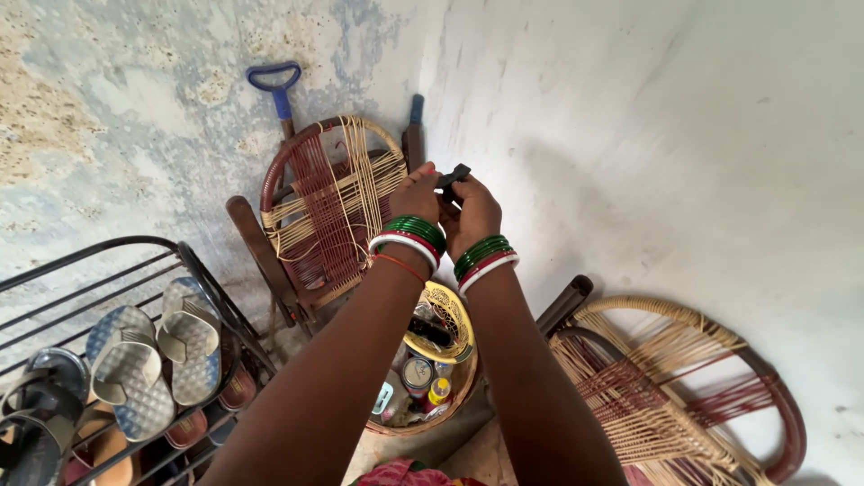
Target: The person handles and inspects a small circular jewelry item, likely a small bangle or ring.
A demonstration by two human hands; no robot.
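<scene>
Holding a small black clip [453, 175] in both hands | left hand [416, 193] and right hand [472, 214] pinch it shut-fingered | we hold it above a basket [430, 416], clip not yet set anywhere.

The small dark object [453, 175] pinched between the left hand [416, 193] and right hand [471, 214] is mostly covered by fingers, so its kind cannot be told; the basket [463, 382] contents are partly masked by both forearms. The shoe rack [135, 261] is cut by the left and bottom edges; the cane chair [684, 387] on the right runs off the bottom edge.
</scene>
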